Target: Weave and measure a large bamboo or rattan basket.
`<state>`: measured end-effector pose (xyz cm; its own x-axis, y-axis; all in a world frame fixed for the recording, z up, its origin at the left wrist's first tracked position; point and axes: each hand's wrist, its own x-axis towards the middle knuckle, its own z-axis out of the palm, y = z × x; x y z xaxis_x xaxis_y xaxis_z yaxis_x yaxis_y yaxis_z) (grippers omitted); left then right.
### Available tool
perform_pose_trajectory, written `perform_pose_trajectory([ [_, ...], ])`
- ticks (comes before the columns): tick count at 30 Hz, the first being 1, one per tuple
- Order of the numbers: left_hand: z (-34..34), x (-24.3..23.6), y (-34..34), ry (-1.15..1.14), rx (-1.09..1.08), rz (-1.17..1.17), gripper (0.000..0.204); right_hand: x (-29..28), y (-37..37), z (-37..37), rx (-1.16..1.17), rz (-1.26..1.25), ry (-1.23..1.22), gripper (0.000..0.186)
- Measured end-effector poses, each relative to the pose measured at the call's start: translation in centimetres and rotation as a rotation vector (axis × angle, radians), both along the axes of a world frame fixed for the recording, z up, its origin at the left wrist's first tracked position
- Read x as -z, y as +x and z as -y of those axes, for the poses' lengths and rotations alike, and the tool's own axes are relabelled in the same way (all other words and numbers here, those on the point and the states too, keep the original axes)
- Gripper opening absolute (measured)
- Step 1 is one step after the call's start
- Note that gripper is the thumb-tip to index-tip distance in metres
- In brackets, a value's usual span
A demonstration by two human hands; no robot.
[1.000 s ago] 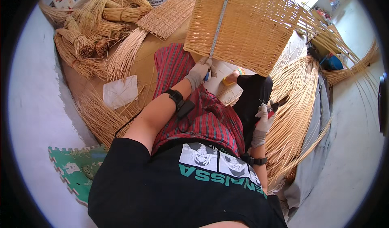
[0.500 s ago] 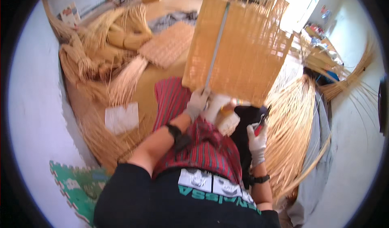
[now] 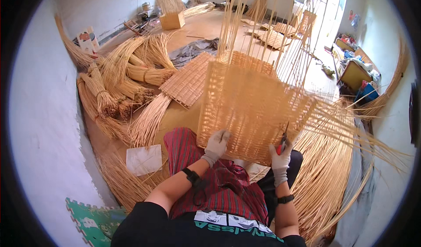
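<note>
A woven wicker panel (image 3: pixel 245 111) stands tilted up in front of my lap, slightly blurred, with long loose strands (image 3: pixel 359 124) sticking out on its right and others rising behind it. My left gloved hand (image 3: pixel 216 145) is closed on the panel's near edge, left of its middle. At the panel's near right corner is my right gloved hand (image 3: pixel 280 161), closed round red-handled shears (image 3: pixel 283 142). Their dark blades point up and away, in front of the panel. Whether the right fingers also touch the panel is hard to tell. A red striped cloth (image 3: pixel 219 185) covers my lap.
Bundles of wicker strands (image 3: pixel 127 76) lie at the left, beside another woven panel (image 3: pixel 187 79). A large spread of strands (image 3: pixel 326 172) lies at my right. A white sheet (image 3: pixel 144 160) is on the floor, a cardboard box (image 3: pixel 172 20) stands farther back, and a cluttered bench (image 3: pixel 357 73) is far right.
The panel has come lower in view, and the grey measuring strip that lay along it no longer shows. My right hand keeps the shears. The view takes in more of the room.
</note>
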<state>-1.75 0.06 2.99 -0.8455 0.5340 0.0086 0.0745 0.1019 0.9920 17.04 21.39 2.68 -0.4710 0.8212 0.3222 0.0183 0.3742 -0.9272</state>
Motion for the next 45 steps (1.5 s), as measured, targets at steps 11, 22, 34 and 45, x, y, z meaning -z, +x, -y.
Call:
perform_pose_trajectory([
  [11,5.7,-4.6,-1.8,-0.078,0.296,-0.253,0.025,-1.9,3.0,7.3,-0.139,0.384,0.265,0.078],
  [22,9.1,-17.6,-8.9,0.299,-0.340,-0.756,0.026,-18.7,-9.0,11.3,-0.052,0.459,0.899,0.082],
  [34,8.5,-16.5,-7.5,0.222,-0.140,-0.970,0.030,-20.1,-14.9,13.1,-0.074,0.555,0.878,0.077],
  [45,9.2,-16.1,-7.3,0.639,-0.264,-0.558,0.019,-27.0,-13.1,12.6,-0.221,0.794,1.003,0.069],
])
